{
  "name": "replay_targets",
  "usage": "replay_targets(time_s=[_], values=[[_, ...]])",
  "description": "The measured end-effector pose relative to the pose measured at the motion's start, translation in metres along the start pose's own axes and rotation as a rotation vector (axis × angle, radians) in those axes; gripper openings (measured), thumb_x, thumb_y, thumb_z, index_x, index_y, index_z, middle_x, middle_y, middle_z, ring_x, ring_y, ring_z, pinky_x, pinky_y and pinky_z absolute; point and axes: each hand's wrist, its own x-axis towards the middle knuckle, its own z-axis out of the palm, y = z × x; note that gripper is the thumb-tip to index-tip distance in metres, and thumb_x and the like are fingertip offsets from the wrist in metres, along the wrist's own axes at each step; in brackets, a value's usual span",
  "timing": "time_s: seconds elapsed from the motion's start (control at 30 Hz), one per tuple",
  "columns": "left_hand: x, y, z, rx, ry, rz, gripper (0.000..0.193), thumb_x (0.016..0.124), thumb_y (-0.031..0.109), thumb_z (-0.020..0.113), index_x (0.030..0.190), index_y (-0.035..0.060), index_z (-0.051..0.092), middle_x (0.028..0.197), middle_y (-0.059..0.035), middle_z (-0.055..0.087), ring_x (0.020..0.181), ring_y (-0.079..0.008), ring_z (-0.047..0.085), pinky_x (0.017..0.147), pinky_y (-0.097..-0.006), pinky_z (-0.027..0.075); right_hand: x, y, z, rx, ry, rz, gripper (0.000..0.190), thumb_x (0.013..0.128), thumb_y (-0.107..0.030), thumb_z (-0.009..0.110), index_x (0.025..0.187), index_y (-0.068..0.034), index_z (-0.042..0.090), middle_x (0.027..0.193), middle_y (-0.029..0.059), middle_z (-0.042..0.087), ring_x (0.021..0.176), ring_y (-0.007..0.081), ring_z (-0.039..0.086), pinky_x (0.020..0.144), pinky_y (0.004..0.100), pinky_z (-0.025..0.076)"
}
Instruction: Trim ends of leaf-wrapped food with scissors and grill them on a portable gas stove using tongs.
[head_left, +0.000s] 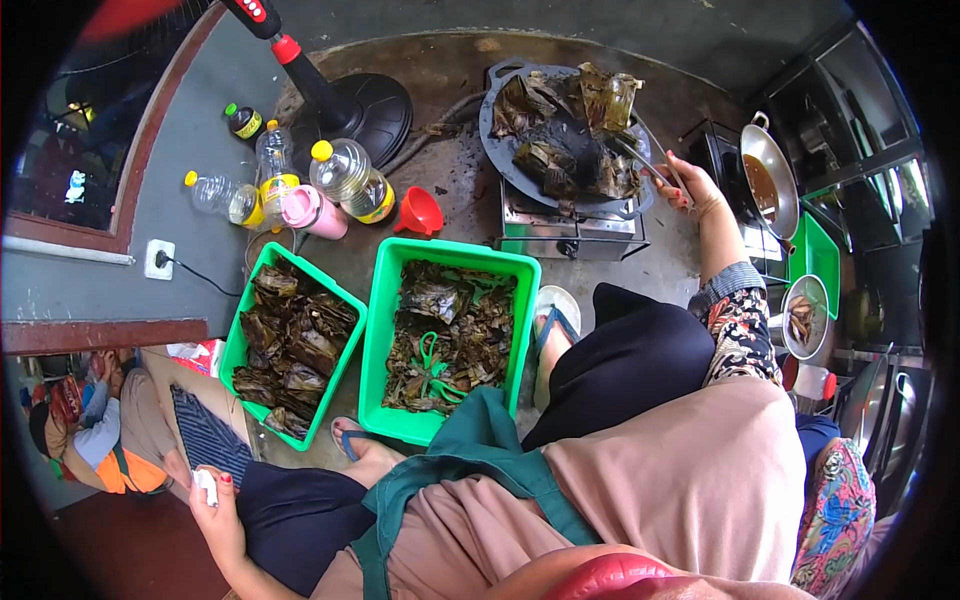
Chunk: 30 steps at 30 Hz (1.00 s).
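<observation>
My right hand grips metal tongs, whose tips reach among the leaf-wrapped parcels on a round grey griddle pan. A charred parcel lies at the pan's near side, and a glossier leaf parcel sits at its far right. Whether the tongs pinch a parcel, I cannot tell. The pan rests on a gas stove. My left hand, low at the left, holds a crumpled white tissue or cloth. Before me, a green tub contains torn browned leaves, a parcel and green-handled scissors.
Another green tub holds several leaf parcels. Cooking-oil bottles, a pink tumbler and a red funnel stand left of the stove, near a black fan base. A wok with brown liquid sits at right. Another person sits far left.
</observation>
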Motion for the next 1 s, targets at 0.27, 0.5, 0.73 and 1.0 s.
replay_targets(time_s=[0.27,0.5,0.73,1.0], values=[[0.000,0.015,0.007,0.000,0.021,0.022,0.020,0.090,0.015,0.056,0.077,0.0050,0.045,0.070,0.0009,0.042,0.063,-0.0077,0.041,0.059,-0.0220,0.034,0.008,-0.040,0.019,-1.004,0.466,0.066,0.055,0.086,-0.055,0.054,0.076,-0.002,0.065,0.058,0.0056,0.053,0.049,0.0104,0.049,0.042,0.0267,0.040],[-0.001,0.011,0.006,0.030,0.031,0.014,0.021,0.090,0.016,0.056,0.077,0.0049,0.045,0.070,0.0006,0.042,0.064,-0.0079,0.041,0.059,-0.0220,0.034,0.024,-0.045,0.085,-1.631,0.535,-0.125,0.051,0.085,-0.049,0.057,0.099,-0.001,0.067,0.093,0.0221,0.065,0.089,0.0367,0.062,0.079,0.0402,0.047],[-0.003,0.005,0.001,0.051,0.019,-0.028,0.022,0.090,0.017,0.057,0.076,0.0048,0.045,0.070,0.0006,0.041,0.063,-0.0082,0.040,0.059,-0.0229,0.034,0.019,-0.043,0.132,-1.950,0.663,-0.049,0.039,0.081,-0.039,0.064,0.094,-0.002,0.068,0.102,0.0160,0.065,0.095,0.0311,0.062,0.082,0.0395,0.049],[-0.004,0.003,0.002,0.014,0.045,-0.015,0.021,0.089,0.016,0.057,0.076,0.0049,0.045,0.069,0.0007,0.040,0.063,-0.0080,0.039,0.059,-0.0224,0.033,0.035,-0.015,0.135,-1.911,0.800,-0.242,0.040,0.082,-0.038,0.063,0.095,-0.001,0.067,0.110,0.0166,0.058,0.097,0.0323,0.061,0.081,0.0391,0.050]])
